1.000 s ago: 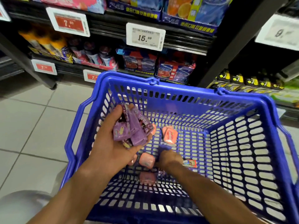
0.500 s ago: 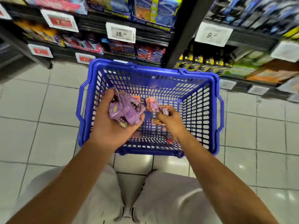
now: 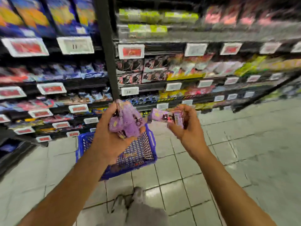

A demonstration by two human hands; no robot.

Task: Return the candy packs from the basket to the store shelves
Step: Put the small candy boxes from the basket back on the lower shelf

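Observation:
My left hand [image 3: 107, 137] holds a bunch of purple candy packs [image 3: 127, 121] in its cupped palm, raised above the blue basket [image 3: 146, 149]. My right hand [image 3: 187, 128] grips another purple candy pack [image 3: 164, 116] by its right end, level with the left hand and a short gap away. The basket stands on the tiled floor below my hands, mostly hidden by my left forearm; small packs inside it are blurred. The store shelves [image 3: 187, 75] rise in front of me, packed with coloured goods and price tags. The whole view is motion-blurred.
A black upright post [image 3: 105, 51] divides the left shelf bay from the right one. Pale floor tiles [image 3: 244, 152] spread to the right and behind the basket. My grey trouser legs and a shoe [image 3: 138, 203] show at the bottom.
My view has lifted from the basket to the shelves. Both hands have risen out of the basket, and my right hand now holds a purple pack picked from inside it.

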